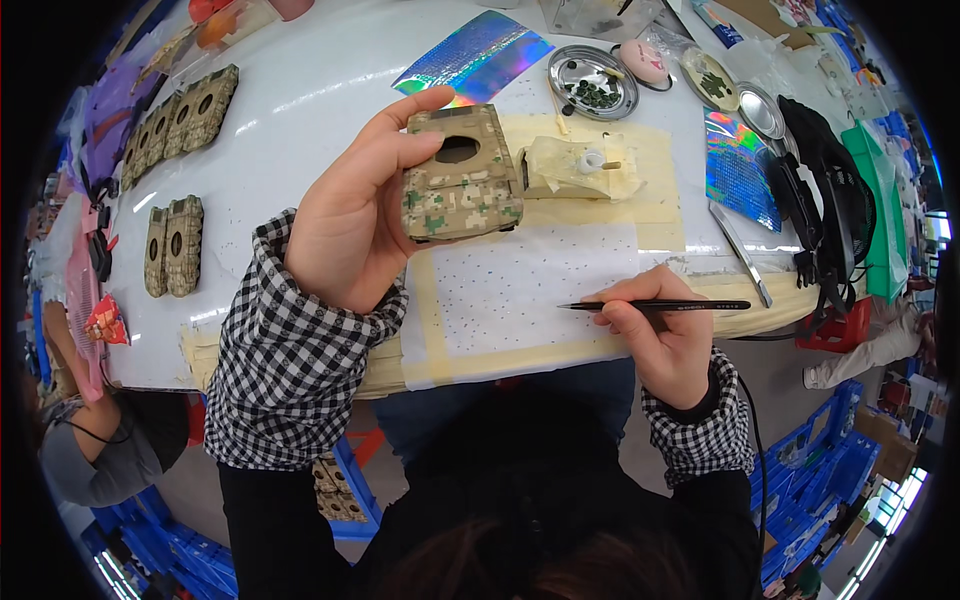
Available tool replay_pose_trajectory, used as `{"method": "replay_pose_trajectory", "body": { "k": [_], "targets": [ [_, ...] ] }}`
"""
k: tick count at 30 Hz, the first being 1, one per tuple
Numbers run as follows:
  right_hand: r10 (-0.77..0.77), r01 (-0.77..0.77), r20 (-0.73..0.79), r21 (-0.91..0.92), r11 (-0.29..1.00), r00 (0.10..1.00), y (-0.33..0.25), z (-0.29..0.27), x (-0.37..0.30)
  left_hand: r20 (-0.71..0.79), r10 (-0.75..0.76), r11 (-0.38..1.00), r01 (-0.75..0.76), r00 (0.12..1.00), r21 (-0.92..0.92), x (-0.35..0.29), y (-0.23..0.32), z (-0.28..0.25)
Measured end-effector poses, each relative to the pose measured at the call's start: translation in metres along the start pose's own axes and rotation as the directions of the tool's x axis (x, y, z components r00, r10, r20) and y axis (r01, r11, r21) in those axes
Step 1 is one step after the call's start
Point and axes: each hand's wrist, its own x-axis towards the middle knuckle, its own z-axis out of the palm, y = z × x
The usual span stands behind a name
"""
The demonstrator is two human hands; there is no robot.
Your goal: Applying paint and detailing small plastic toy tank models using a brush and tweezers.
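My left hand (345, 205) grips a camouflage model tank hull (465, 190) by its left side, thumb on top near the round hole. The hull is tilted above the table, its patterned face toward me. My right hand (665, 335) holds slim black tweezers (690, 305) between thumb and fingers, the fine tip pointing left over a white sheet (540, 280). Tiny dark specks are scattered across that sheet, which is edged with masking tape. I cannot make out anything in the tip. Just behind the hull stands a block wrapped in masking tape (590, 165), with a white round piece on top.
More camouflage hulls (180, 125) stand in a row at the far left, with two hulls (173, 245) nearer. A round metal dish (592, 82) holds dark green bits. Silver tweezers (740, 253) and a black bag (815, 180) lie at right. Another person's arm (105, 440) shows at left.
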Motion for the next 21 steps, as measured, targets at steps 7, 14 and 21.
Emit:
{"method": "replay_pose_trajectory", "body": {
  "k": [7, 14, 21],
  "targets": [
    [0.0, 0.0, -0.003, -0.008, 1.0, 1.0, -0.001, 0.0, 0.0, 0.006, 0.001, 1.0, -0.001, 1.0, 0.004, 0.0, 0.001, 0.0],
    [-0.013, 0.014, 0.01, -0.009, 1.0, 1.0, 0.001, -0.002, -0.001, 0.002, 0.009, 1.0, -0.009, 1.0, 0.006, 0.0, 0.0, -0.001],
    [-0.48, 0.508, 0.173, -0.205, 0.836, 0.86, 0.006, -0.01, 0.004, -0.001, 0.013, 1.0, -0.013, 1.0, -0.005, -0.001, -0.001, -0.001]
  ]
}}
